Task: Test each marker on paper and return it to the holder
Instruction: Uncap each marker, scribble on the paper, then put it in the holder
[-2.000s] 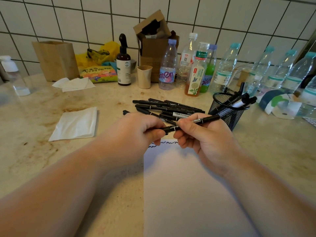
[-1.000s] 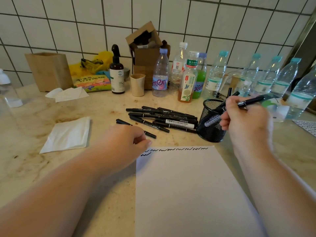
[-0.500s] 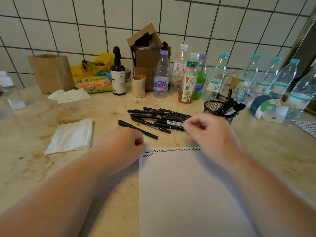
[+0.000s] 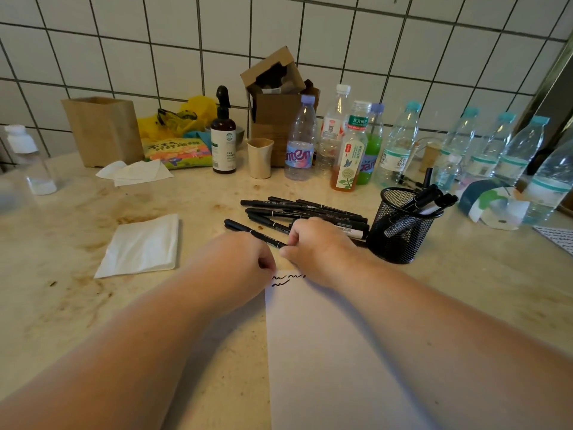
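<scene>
Marker [image 4: 254,233] lay diagonally, near end pinched by right hand [image 4: 316,246]; left hand [image 4: 245,262] curled beside it, grip unclear.

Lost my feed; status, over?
Right hand pinching nearest loose marker. Left hand fisted by paper. Holder unobstructed.

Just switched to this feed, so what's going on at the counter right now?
A person is testing markers. The right hand pinches the near end of a loose black marker beside the pile. The left hand rests curled at the paper, which has squiggles along its top edge. Several markers stand in the mesh holder.
</scene>
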`<action>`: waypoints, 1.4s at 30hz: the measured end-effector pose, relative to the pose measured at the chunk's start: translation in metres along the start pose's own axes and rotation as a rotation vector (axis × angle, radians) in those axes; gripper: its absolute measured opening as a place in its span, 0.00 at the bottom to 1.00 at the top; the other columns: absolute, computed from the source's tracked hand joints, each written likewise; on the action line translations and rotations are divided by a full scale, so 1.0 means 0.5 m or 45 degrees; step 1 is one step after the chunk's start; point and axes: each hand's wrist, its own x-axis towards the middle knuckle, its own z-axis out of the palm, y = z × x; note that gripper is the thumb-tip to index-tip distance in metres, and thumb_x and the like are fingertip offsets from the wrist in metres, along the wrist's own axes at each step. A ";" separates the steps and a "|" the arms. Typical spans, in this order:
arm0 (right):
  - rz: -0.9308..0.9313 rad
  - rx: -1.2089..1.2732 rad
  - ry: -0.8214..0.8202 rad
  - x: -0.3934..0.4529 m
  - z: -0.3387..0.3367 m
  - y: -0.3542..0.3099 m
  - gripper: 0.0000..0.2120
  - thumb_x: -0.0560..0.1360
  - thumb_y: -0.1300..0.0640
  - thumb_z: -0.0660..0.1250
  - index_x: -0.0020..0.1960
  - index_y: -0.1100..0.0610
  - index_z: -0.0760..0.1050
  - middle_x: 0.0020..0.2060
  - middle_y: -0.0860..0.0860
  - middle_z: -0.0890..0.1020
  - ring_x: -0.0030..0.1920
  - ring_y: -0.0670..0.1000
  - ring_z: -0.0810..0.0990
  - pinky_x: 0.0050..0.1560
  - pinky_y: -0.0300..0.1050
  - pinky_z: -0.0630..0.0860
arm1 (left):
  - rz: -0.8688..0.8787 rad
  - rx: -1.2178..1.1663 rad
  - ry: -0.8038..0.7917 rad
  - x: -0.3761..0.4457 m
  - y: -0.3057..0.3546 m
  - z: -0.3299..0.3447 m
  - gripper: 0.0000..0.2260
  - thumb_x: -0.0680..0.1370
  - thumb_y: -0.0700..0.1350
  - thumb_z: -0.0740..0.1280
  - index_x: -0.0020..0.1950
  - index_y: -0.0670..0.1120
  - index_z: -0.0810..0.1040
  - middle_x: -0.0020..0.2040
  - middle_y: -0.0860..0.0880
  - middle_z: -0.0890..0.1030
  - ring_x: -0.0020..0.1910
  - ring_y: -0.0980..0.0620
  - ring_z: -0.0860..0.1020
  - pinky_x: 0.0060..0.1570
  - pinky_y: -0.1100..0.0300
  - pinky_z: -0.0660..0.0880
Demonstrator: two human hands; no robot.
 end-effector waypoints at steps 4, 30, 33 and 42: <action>0.026 -0.197 0.036 -0.001 -0.021 -0.001 0.09 0.82 0.52 0.64 0.47 0.55 0.79 0.47 0.53 0.80 0.47 0.55 0.80 0.41 0.46 0.70 | -0.025 -0.001 -0.001 0.000 0.004 0.003 0.09 0.77 0.50 0.63 0.45 0.54 0.84 0.39 0.54 0.84 0.40 0.56 0.80 0.44 0.55 0.81; -0.322 1.791 -0.103 -0.108 -0.008 0.105 0.13 0.74 0.47 0.71 0.39 0.56 0.85 0.24 0.54 0.77 0.24 0.52 0.73 0.25 0.43 0.71 | 0.446 -0.394 0.092 -0.025 0.033 -0.019 0.10 0.79 0.58 0.61 0.47 0.57 0.79 0.45 0.64 0.78 0.45 0.63 0.75 0.42 0.70 0.70; -0.344 1.778 -0.075 -0.108 -0.015 0.108 0.11 0.75 0.55 0.68 0.39 0.58 0.85 0.24 0.56 0.77 0.23 0.53 0.73 0.25 0.43 0.71 | 0.428 -0.418 0.026 -0.029 0.034 -0.029 0.10 0.78 0.60 0.57 0.44 0.61 0.77 0.44 0.63 0.78 0.43 0.61 0.75 0.40 0.68 0.71; -0.517 1.840 0.225 -0.114 -0.032 0.128 0.09 0.68 0.60 0.66 0.32 0.61 0.81 0.17 0.55 0.69 0.17 0.49 0.65 0.25 0.36 0.62 | 0.325 -0.685 -0.282 -0.041 0.014 -0.080 0.16 0.73 0.65 0.57 0.43 0.60 0.82 0.39 0.59 0.81 0.39 0.62 0.78 0.41 0.67 0.74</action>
